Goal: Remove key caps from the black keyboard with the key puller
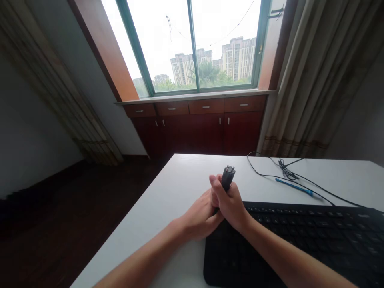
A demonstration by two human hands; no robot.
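A dark grey rod-like object (228, 179) stands nearly upright between my hands, with several small prongs at its top end. My right hand (233, 203) is wrapped round it just below the top, thumb pointing up. My left hand (203, 214) is closed against the right one from the left side, and its fingers are mostly covered. The object's lower part is hidden by both hands. Both hands are above the left end of a black keyboard (303, 232) on the white table (159, 216).
Beyond the keyboard lie a thin blue stick (294, 186) with a thicker right end and a tangled black cable (287, 171). The table's left edge drops to a dark floor (60, 224). Behind stand red-brown cabinets (192, 134) under a window, with curtains (306, 80) at the sides.
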